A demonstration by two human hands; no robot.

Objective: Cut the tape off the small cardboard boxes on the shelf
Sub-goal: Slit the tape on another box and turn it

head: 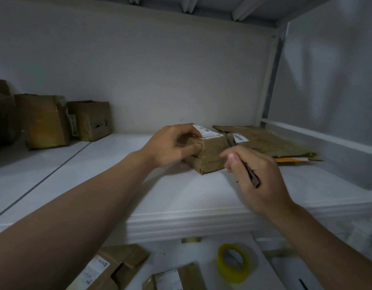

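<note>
- The right hand (pixel 264 189) is closed around a slim dark utility knife (pixel 252 176), held pen-style between thumb and fingers. The handle runs back over the hand and the blade end points forward and up. This grip looks chosen for fine control of a short cut, not for force.
- The blade end reaches the top right edge of the small brown cardboard box (pixel 212 151), probably where a taped seam runs. It is too blurred to tell whether the tip is actually in the tape.
- The left hand (pixel 170 146) grips the box's left end, with fingers curled over the top edge and the thumb against the near side. It seems to brace the box so it does not slide away from the knife, and it sits clear of the blade's line.
- The box lies flat on the white shelf (pixel 181 195), near its front lip, within easy reach. A white shipping label (pixel 208 131) is on its top.
- Just behind and to the right lies flattened brown cardboard (pixel 271 143), touching or nearly touching the box.
- Well apart at far left stand two upright worn cardboard boxes (pixel 44 120) against the wall.
- On the level below are a yellow roll of tape (pixel 233 262) and more labelled brown boxes (pixel 109 266).
</note>
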